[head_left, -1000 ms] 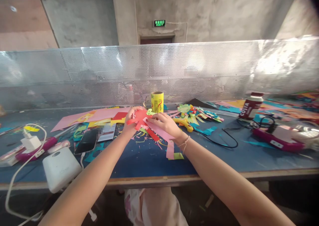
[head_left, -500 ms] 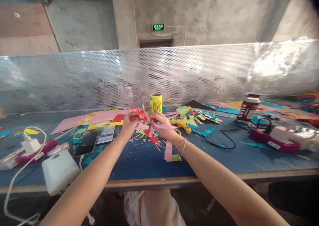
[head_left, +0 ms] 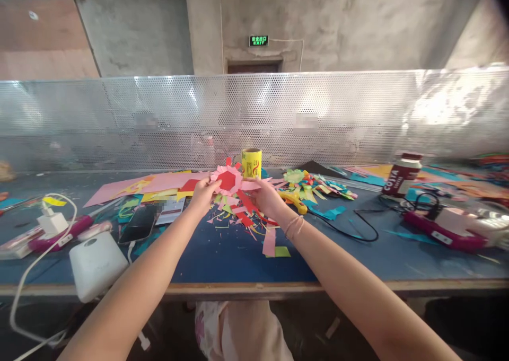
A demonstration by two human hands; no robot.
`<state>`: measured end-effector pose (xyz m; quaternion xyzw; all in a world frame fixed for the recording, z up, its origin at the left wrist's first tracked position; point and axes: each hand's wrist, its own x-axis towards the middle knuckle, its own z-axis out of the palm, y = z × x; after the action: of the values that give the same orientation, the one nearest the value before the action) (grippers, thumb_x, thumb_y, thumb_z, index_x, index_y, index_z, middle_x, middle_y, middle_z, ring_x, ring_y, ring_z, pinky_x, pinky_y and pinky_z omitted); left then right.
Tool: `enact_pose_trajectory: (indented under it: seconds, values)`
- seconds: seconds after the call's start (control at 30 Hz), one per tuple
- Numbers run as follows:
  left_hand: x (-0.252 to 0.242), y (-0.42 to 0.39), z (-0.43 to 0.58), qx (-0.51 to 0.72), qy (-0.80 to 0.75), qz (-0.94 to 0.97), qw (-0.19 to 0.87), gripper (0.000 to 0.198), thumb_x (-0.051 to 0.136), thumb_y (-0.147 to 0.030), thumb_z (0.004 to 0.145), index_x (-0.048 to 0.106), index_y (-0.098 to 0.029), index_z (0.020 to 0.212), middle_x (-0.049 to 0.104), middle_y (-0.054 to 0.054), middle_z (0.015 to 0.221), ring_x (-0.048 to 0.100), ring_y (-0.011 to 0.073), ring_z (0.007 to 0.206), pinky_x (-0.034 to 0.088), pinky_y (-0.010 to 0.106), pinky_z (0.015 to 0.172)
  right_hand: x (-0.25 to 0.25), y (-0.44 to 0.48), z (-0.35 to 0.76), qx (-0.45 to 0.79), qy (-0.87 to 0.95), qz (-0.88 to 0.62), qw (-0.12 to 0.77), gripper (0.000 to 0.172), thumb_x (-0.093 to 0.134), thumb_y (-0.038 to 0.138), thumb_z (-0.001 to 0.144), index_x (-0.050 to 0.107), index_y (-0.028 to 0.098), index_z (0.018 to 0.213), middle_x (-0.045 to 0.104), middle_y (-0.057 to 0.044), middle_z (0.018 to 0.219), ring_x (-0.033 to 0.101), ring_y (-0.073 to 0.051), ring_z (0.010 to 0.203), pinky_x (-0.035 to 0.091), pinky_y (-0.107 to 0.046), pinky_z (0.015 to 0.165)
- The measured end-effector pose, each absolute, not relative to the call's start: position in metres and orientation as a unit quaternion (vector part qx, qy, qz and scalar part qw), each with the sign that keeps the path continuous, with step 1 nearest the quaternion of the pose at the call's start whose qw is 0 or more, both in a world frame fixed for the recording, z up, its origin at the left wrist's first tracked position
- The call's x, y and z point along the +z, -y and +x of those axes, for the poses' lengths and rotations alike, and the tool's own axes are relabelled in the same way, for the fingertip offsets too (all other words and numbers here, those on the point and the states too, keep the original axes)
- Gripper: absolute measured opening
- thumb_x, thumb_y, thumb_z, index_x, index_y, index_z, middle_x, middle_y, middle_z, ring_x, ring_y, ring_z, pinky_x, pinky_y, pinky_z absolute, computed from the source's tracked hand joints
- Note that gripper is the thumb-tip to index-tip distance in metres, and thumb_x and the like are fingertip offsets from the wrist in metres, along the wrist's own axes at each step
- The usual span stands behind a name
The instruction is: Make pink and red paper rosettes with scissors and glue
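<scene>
A paper flower (head_left: 228, 180) with a red centre and a pink and red petalled edge is held up over the table, its flat face toward me. My left hand (head_left: 204, 194) pinches its left edge, thumb on the front. My right hand (head_left: 267, 197) is closed on a pink paper strip (head_left: 250, 185) that reaches the flower's right side. Beneath the hands lie pink, red and green paper scraps (head_left: 242, 218). Just behind stands a yellow cardboard tube (head_left: 252, 164). A yellow-handled tool (head_left: 296, 202) lies right of my right hand.
At left are pink paper sheets (head_left: 115, 188), a phone (head_left: 137, 224), a white power bank (head_left: 97, 265) and a white cable. A pile of coloured paper pieces (head_left: 314, 184), a Costa bottle (head_left: 402, 175) and a purple power strip (head_left: 443, 231) lie right. A perforated metal panel (head_left: 159, 117) stands behind.
The flower has turned from edge-on to face me, showing its red centre. My left hand now grips its left edge, and my right hand remains on the pink strip.
</scene>
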<state>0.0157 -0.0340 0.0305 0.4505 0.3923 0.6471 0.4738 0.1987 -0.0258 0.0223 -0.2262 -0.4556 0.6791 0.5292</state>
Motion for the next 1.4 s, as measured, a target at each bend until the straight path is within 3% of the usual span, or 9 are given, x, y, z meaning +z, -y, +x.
enact_pose_trajectory:
  seconds: [0.13, 0.3, 0.47, 0.6, 0.7, 0.77, 0.87, 1.0, 1.4]
  values:
    - [0.032, 0.026, 0.000, 0.603, -0.417, 0.431, 0.527, 0.012, 0.066, -0.018, 0.061, 0.055, -0.015, 0.061, 0.053, -0.003, 0.047, 0.057, 0.0105, 0.048, 0.043, 0.020, 0.049, 0.027, 0.014, 0.218, 0.668, 0.413, -0.254, 0.565, 0.013, 0.054, 0.027, 0.081, 0.063, 0.018, 0.080, 0.064, -0.002, 0.071, 0.059, -0.010, 0.063, 0.050, -0.021, 0.059]
    - [0.023, 0.020, -0.009, 0.475, -0.493, 0.493, 0.536, 0.013, 0.067, -0.022, 0.063, 0.063, -0.013, 0.071, 0.058, 0.001, 0.048, 0.057, 0.0120, 0.049, 0.040, 0.021, 0.050, 0.023, 0.008, 0.228, 0.632, 0.440, -0.302, 0.561, 0.005, 0.060, 0.016, 0.074, 0.063, 0.016, 0.078, 0.063, 0.000, 0.066, 0.055, -0.007, 0.051, 0.047, -0.018, 0.050]
    - [0.008, 0.016, -0.012, 0.329, -0.553, 0.705, 0.300, 0.017, 0.074, -0.024, 0.054, 0.062, -0.015, 0.060, 0.059, 0.000, 0.050, 0.057, 0.0158, 0.053, 0.038, 0.024, 0.052, 0.016, 0.008, 0.224, 0.602, 0.491, -0.345, 0.527, 0.005, 0.064, 0.017, 0.069, 0.061, 0.015, 0.072, 0.059, 0.002, 0.059, 0.053, -0.007, 0.048, 0.044, -0.018, 0.046]
    - [-0.004, 0.007, -0.012, 0.332, -0.559, 0.742, 0.164, 0.026, 0.075, -0.022, 0.052, 0.066, -0.015, 0.075, 0.067, 0.005, 0.073, 0.062, 0.0209, 0.072, 0.044, 0.029, 0.065, 0.010, 0.006, 0.218, 0.540, 0.565, -0.388, 0.489, 0.006, 0.063, 0.019, 0.069, 0.058, 0.016, 0.069, 0.054, 0.004, 0.054, 0.049, -0.007, 0.046, 0.043, -0.019, 0.048]
    - [-0.004, 0.004, -0.009, 0.376, -0.540, 0.742, 0.130, 0.028, 0.073, -0.019, 0.055, 0.066, -0.013, 0.081, 0.068, 0.010, 0.086, 0.062, 0.0218, 0.081, 0.046, 0.032, 0.074, 0.007, 0.006, 0.213, 0.420, 0.660, -0.405, 0.474, 0.006, 0.061, 0.020, 0.071, 0.057, 0.016, 0.068, 0.054, 0.003, 0.057, 0.049, -0.008, 0.049, 0.042, -0.021, 0.050]
    - [0.000, 0.007, -0.005, 0.422, -0.506, 0.730, 0.182, 0.021, 0.070, -0.020, 0.061, 0.066, -0.013, 0.081, 0.067, 0.010, 0.086, 0.062, 0.0195, 0.080, 0.046, 0.033, 0.077, 0.007, 0.009, 0.209, 0.315, 0.729, -0.390, 0.467, 0.004, 0.059, 0.020, 0.072, 0.058, 0.017, 0.070, 0.058, 0.001, 0.064, 0.053, -0.010, 0.057, 0.044, -0.023, 0.056]
    - [0.006, 0.016, 0.006, 0.474, -0.425, 0.679, 0.365, 0.020, 0.067, -0.028, 0.070, 0.065, -0.013, 0.083, 0.066, 0.007, 0.080, 0.061, 0.0146, 0.073, 0.048, 0.031, 0.074, 0.009, 0.016, 0.205, 0.178, 0.797, -0.346, 0.462, 0.004, 0.057, 0.019, 0.074, 0.060, 0.017, 0.076, 0.061, -0.003, 0.076, 0.057, -0.014, 0.071, 0.047, -0.026, 0.065]
    - [0.010, 0.028, 0.019, 0.505, -0.325, 0.593, 0.536, 0.025, 0.072, -0.031, 0.065, 0.064, -0.012, 0.078, 0.063, 0.002, 0.068, 0.059, 0.0107, 0.064, 0.049, 0.029, 0.071, 0.014, 0.027, 0.198, 0.126, 0.809, -0.312, 0.483, 0.009, 0.053, 0.017, 0.077, 0.060, 0.018, 0.082, 0.063, -0.004, 0.082, 0.060, -0.015, 0.078, 0.048, -0.026, 0.067]
    - [0.011, 0.032, 0.024, 0.521, -0.290, 0.556, 0.580, 0.021, 0.074, -0.025, 0.061, 0.065, -0.011, 0.075, 0.065, 0.002, 0.066, 0.061, 0.0106, 0.062, 0.048, 0.028, 0.070, 0.013, 0.030, 0.193, 0.175, 0.808, -0.313, 0.467, 0.019, 0.049, 0.016, 0.076, 0.066, 0.017, 0.085, 0.069, -0.005, 0.082, 0.063, -0.014, 0.073, 0.049, -0.027, 0.067]
